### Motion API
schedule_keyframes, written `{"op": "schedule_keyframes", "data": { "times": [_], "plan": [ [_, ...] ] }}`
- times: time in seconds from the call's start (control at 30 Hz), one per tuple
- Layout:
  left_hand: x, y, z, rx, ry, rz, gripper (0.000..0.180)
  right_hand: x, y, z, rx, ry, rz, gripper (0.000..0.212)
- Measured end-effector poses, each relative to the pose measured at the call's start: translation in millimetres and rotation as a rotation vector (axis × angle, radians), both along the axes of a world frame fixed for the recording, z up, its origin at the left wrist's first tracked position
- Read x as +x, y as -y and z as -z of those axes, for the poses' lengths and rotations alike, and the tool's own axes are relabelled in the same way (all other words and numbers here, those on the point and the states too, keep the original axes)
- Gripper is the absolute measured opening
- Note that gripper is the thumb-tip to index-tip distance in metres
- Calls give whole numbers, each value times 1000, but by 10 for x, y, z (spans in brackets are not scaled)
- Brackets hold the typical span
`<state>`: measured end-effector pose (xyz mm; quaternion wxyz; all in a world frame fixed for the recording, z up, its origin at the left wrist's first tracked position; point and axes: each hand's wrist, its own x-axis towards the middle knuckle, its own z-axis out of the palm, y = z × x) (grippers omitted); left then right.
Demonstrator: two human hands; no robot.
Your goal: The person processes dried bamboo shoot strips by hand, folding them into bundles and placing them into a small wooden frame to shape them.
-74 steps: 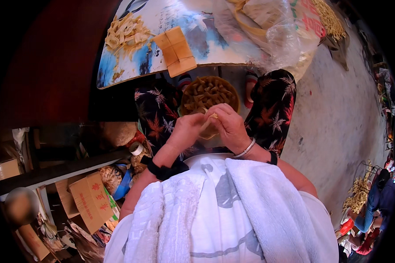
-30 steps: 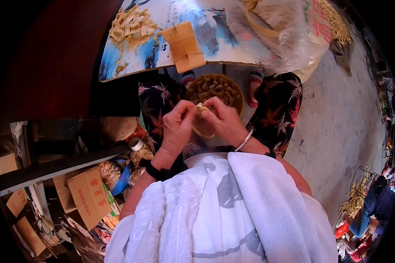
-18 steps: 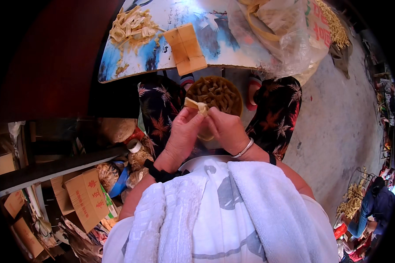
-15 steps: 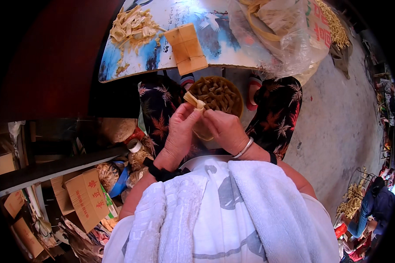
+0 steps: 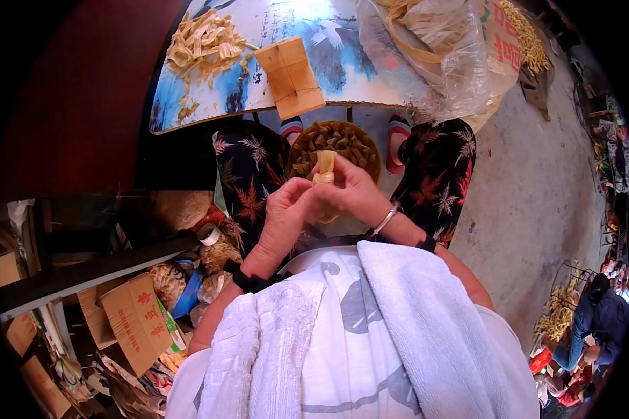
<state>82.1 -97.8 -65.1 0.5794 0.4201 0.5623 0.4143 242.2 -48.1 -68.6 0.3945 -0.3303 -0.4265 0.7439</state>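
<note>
Between my two hands a pale yellow folded strip [image 5: 325,165] stands upright, wrapped round its middle, with its flat end fanning upward. My right hand [image 5: 360,195] pinches it between thumb and fingers from the right. My left hand [image 5: 290,208] is closed at its lower part, where the fingertips meet those of the right hand; exactly what they grip there is partly hidden. Just beyond my hands, a round yellow-brown basin [image 5: 379,157] sits on the floor between my feet, full of several small knotted pieces [image 5: 339,134].
A painted table [image 5: 223,105] stands ahead, bearing a heap of pale strips [image 5: 206,45], a small wooden board [image 5: 291,80] over its edge, and a clear plastic bag [image 5: 440,77]. Cardboard boxes [image 5: 138,325] crowd the left. Another person [image 5: 594,321] is at the lower right.
The strip has turned from leaning left to upright. My right hand has risen around its upper part, while my left hand has slipped lower beside it.
</note>
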Motion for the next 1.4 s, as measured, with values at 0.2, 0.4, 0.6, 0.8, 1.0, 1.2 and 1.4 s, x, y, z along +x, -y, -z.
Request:
{"op": "schedule_keyframes", "data": {
  "times": [0.2, 0.4, 0.6, 0.8, 1.0, 1.2, 1.4],
  "plan": [
    [19, 32, -252, -137, 151, -1, 13, 43, -170, 125, 153, 311, 25, 19],
    [-229, -39, -303, -105, 86, 54, 15, 96, -300, -251, 17, 234, -61, 15],
    [-372, -686, -611, 529, -493, 7, 11, -51, -894, -579, 266, 224, 12, 20],
    [-550, -1438, -710, 538, -627, -86, 13, -330, -1432, -678, 590, 437, 275, 12],
    [-548, -1727, -560, 530, -606, -138, 15, -437, -1658, -460, 758, 635, 434, 12],
    [-607, -1898, -225, 468, -543, -233, 19, -417, -1650, -309, 965, 988, 399, 15],
    [-677, -1323, -522, 275, -72, -264, 24, -166, -1120, -430, 1002, 740, 283, 14]
  ]
}}
